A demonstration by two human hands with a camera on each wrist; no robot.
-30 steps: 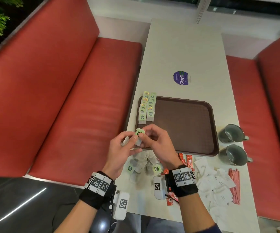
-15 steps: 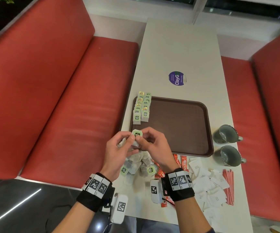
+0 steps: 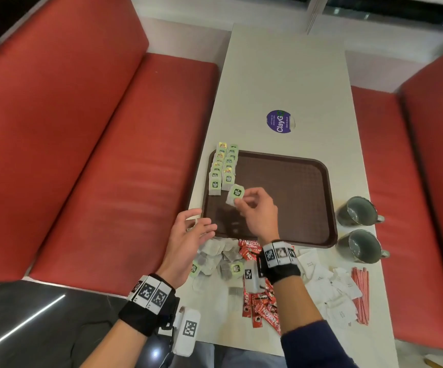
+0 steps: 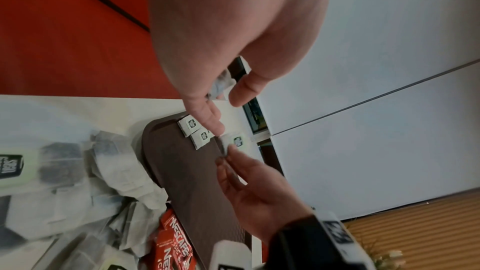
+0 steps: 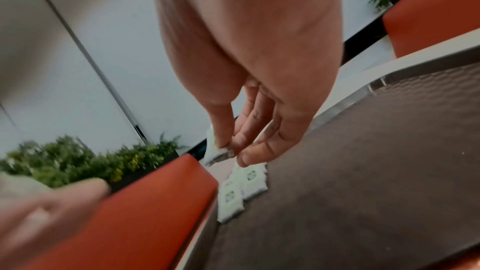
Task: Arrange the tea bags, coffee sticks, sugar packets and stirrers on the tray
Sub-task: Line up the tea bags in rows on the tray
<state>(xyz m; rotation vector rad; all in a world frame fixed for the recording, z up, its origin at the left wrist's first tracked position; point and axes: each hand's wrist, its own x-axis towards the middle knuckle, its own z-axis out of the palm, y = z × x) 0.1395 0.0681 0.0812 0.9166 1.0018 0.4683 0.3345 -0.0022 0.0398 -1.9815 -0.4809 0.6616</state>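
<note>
Since a moment ago the hands have parted. Head view: the right hand (image 3: 257, 211) pinches a tea bag (image 3: 235, 195) over the tray (image 3: 294, 197), just beside the rows of tea bags (image 3: 223, 168); the left hand (image 3: 188, 235) hovers at the tray's near-left corner. Left wrist view: its fingers (image 4: 205, 112) look loosely extended, something pale behind them; whether held, I cannot tell. Right wrist view: fingertips (image 5: 223, 141) pinch the bag's edge.

Hands split, tea bag now over the tray

The right hand (image 3: 257, 211) left the left hand (image 3: 191, 232) & carried the tea bag (image 3: 235, 194) it pinches out over the tray (image 3: 308, 203), just beside the near end of the tea-bag rows (image 3: 223, 168). The left hand let go and hangs by the tray's near-left corner, fingers loose.
</note>
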